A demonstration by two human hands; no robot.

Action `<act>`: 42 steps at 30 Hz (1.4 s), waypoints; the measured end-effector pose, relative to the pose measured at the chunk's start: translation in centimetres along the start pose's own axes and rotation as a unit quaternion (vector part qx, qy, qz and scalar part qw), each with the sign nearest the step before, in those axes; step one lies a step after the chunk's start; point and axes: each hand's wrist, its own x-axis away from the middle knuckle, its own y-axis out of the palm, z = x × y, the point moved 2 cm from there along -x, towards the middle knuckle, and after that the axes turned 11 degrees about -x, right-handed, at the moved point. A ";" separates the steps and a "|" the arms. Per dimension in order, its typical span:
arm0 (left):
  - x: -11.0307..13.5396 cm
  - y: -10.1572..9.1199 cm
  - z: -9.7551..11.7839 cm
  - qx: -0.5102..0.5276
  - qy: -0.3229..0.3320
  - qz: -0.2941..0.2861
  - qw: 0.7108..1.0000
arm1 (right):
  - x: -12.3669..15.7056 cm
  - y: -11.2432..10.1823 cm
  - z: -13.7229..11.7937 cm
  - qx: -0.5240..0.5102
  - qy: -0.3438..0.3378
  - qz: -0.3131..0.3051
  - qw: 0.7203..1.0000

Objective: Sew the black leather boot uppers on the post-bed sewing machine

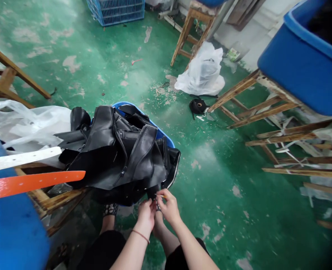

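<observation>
The right hand [168,207] pinches a thin yellow tool [162,196]; the left hand [145,213] is curled close beside it, but whether it grips anything is unclear. Just beyond them, black leather-like pieces [139,150] lie heaped over a blue tub [168,141] on the floor. They look supple and slightly slippery, probably heavy together, and best grasped by a folded edge. The tool seems light and stiff, suiting a fingertip hold.

Black zippered pieces [139,152] in blue tub [166,136]
</observation>
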 end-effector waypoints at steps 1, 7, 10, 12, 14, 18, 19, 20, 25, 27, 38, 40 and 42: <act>-0.4 -0.1 0.0 0.011 0.004 0.007 1.000 | 0.0 0.1 0.0 0.008 -0.013 -0.013 1.000; -1.9 -0.4 -0.8 0.052 0.014 0.044 0.998 | -0.1 0.0 1.3 0.038 -0.045 -0.040 0.997; -2.1 -0.4 -0.9 0.060 0.013 0.050 0.997 | -0.1 0.1 1.9 0.044 -0.056 -0.051 0.996; -2.1 -0.4 -0.8 0.063 0.015 0.052 0.997 | 0.0 0.2 2.0 0.048 -0.060 -0.055 0.995; -2.0 -0.4 -0.7 0.066 0.017 0.054 0.996 | -0.1 0.2 2.0 0.053 -0.061 -0.057 0.995; -1.8 -0.4 -0.4 0.070 0.020 0.057 0.996 | -0.2 0.0 2.0 0.061 -0.055 -0.056 0.995; -1.7 -0.4 -0.3 0.070 0.020 0.057 0.996 | -0.2 -0.1 1.9 0.064 -0.052 -0.056 0.995; -1.6 -0.3 -0.3 0.070 0.019 0.057 0.996 | -0.3 -0.2 1.9 0.066 -0.049 -0.055 0.995; -1.2 -0.2 -0.1 0.066 0.014 0.052 0.996 | -0.4 0.0 1.9 0.072 -0.046 -0.054 0.995; -1.2 -0.2 0.1 0.062 0.011 0.049 0.997 | -0.3 0.3 1.7 0.073 -0.053 -0.058 0.994; -0.5 2.2 -2.8 0.020 -0.118 -0.060 0.991 | -3.2 -5.1 0.6 0.109 -0.055 0.127 0.984; -0.5 3.7 -3.2 0.043 -0.122 -0.096 0.987 | -4.1 -5.9 0.6 0.110 -0.077 0.127 0.983; -0.9 5.3 -3.2 0.080 -0.113 -0.117 0.984 | -5.0 -6.3 0.6 0.113 -0.101 0.097 0.984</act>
